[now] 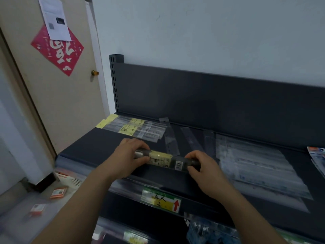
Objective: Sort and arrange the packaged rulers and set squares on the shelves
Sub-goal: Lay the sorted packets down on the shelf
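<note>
Ruler pack (162, 159): long and narrow, in a glossy clear sleeve with a yellow card and a barcode sticker. It sits mid-frame at the shelf's front edge.
Long axis: left to right across the frame, right end slightly lower, barcode nearer the right end.
Left hand (131, 154): fingers curled round the pack's left end.
Right hand (202, 167): fingers clamped on its right end.
Shelf (98, 143): flat, dark matte metal.
On the shelf: yellow-labelled rulers (133, 128) in clear sleeves at centre left, and a spread of clear packets (255, 164) at right.
</note>
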Motion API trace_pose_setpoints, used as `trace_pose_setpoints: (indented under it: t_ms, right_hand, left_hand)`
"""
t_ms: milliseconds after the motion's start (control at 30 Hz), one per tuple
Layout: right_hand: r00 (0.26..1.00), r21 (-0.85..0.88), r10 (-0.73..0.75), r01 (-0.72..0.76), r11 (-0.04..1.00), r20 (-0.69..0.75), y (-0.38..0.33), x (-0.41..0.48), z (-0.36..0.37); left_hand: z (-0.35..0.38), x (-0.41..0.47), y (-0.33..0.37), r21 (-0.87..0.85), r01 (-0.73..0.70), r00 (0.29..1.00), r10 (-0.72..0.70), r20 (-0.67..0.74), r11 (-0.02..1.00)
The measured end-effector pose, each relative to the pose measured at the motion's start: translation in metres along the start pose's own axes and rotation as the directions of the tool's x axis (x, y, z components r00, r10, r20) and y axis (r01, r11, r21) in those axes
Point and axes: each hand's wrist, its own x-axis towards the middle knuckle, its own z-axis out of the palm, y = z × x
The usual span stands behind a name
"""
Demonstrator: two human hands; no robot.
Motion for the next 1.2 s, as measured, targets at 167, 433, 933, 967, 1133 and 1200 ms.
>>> trace_pose_setpoints:
  t_ms: [167,433,933,967,1133,1200]
  right_hand:
    - [0.997,0.006,-0.068,0.069,0.998,-0.039,-0.021,0.013,-0.008]
    - [1.000,0.120,-0.013,0.014,0.993,-0.011,-0.065,0.067,0.031]
    - [0.967,-0.447,0.254,-0.235,0.863,-0.018,-0.090,0.143,0.105]
    - [0.966,-0.483,0.258,-0.219,0.848,0.014,-0.091,0.140,0.110]
    - [0.947,-0.570,0.297,-0.178,0.802,0.122,-0.095,0.127,0.116]
    - [0.937,-0.581,0.309,-0.164,0.797,0.160,-0.101,0.118,0.116]
  left_hand:
    - [-0.024,0.005,-0.017,-0.023,0.041,0.998,-0.042,-0.045,0.999]
    - [-0.077,0.028,-0.077,0.130,0.043,0.994,-0.030,-0.102,0.991]
    - [-0.076,0.094,-0.152,0.433,-0.153,0.949,0.009,0.316,0.888]
    - [-0.074,0.091,-0.153,0.429,-0.171,0.934,0.008,0.357,0.887]
    - [-0.076,0.074,-0.159,0.441,-0.240,0.910,0.042,0.412,0.865]
    - [-0.078,0.064,-0.160,0.443,-0.242,0.904,0.035,0.426,0.864]
